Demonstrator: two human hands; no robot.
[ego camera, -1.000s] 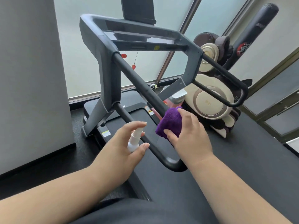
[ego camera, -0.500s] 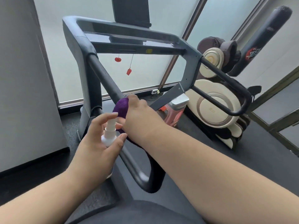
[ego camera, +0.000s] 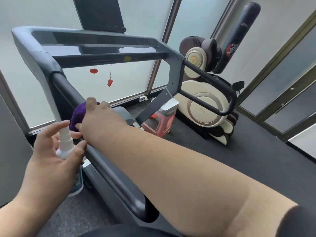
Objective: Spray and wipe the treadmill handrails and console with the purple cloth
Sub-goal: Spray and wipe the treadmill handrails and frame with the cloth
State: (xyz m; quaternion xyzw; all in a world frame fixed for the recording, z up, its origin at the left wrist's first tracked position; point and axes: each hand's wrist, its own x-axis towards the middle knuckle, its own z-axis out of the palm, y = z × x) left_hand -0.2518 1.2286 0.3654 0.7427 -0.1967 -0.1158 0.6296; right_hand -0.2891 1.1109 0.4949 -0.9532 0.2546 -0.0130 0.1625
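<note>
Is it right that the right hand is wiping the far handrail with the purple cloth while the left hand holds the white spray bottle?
Not quite. The head view shows the right hand pressing the purple cloth on the near handrail, on the person's left; the far handrail is untouched. The rest stands: the left hand holds the white spray bottle.

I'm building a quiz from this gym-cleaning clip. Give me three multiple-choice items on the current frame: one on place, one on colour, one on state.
1. Where is the purple cloth?
A. on the left handrail
B. on the console
C. on the floor

2. What colour is the spray bottle top?
A. red
B. white
C. black

3. The left hand:
A. hangs empty
B. holds the bottle
C. grips the rail

Answers: 1 A, the right hand presses the cloth on that rail; 2 B, the nozzle is white; 3 B, the fingers curl round the bottle.
</note>
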